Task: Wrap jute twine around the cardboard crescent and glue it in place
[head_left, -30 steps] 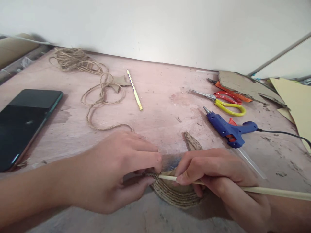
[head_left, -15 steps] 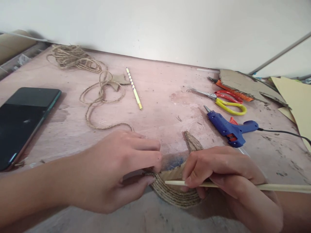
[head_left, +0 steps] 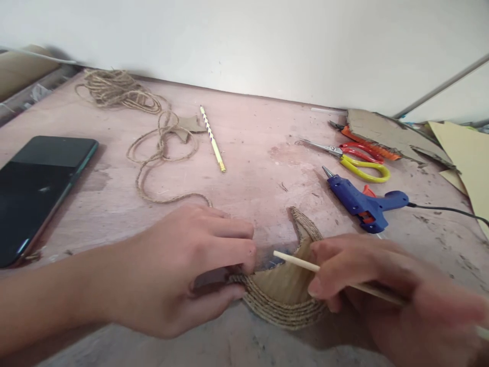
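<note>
One cardboard crescent [head_left: 290,285] is located between the two hands, at the near part of the worktable [head_left: 252,153]. Several rows of twine [head_left: 282,312] follow its outer curve; the inner face is bare. Left hand [head_left: 179,270]: thumb and forefinger nearly together, pinching the crescent's left end; the exact contact is partly hidden. Right hand [head_left: 382,278]: blurred, fingers closed around a pale stick [head_left: 296,260], its tip over the crescent's inner edge. Whether the right fingertips also touch the crescent cannot be told.

A cord strand [head_left: 171,199] leads from beside the left hand to loose loops and a heaped bundle [head_left: 118,92] at far left. A pencil [head_left: 213,140] lies near a cardboard scrap [head_left: 191,124]. To the right: a blue glue gun [head_left: 355,199], with scissors [head_left: 336,151] just beyond it. A phone [head_left: 46,188] lies at left.
</note>
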A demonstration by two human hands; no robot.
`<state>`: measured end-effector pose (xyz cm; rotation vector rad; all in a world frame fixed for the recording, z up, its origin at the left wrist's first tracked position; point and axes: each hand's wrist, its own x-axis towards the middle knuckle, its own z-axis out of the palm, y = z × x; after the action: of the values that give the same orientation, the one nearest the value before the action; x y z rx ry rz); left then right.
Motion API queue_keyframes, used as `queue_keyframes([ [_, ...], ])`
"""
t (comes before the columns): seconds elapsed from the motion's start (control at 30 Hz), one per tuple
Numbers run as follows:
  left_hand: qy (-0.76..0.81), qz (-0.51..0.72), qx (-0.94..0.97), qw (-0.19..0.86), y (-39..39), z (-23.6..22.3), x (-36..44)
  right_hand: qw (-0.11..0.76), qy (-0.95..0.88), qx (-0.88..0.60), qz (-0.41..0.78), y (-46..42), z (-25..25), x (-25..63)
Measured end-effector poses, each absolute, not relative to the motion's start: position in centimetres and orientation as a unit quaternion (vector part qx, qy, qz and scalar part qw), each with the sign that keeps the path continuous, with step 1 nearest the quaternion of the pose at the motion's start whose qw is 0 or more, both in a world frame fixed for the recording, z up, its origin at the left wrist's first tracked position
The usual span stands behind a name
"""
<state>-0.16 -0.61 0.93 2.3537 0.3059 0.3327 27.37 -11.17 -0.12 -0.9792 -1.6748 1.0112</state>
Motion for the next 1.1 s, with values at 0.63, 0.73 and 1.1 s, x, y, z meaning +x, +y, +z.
queue_keyframes([
  [0.63,0.115,0.153,0.934,0.303,-0.8,-0.8,0.2,0.369,-0.801,-0.331,0.336,-10.0,0.2,27.8],
  [0.73,0.117,0.157,0.932,0.306,-0.8,-0.9,0.2,0.347,-0.818,-0.330,0.319,-10.1,0.2,27.8],
  [1.1,0.123,0.151,0.934,0.300,-0.6,-0.9,0.3,0.333,-0.828,-0.322,0.316,-10.1,0.0,27.1],
])
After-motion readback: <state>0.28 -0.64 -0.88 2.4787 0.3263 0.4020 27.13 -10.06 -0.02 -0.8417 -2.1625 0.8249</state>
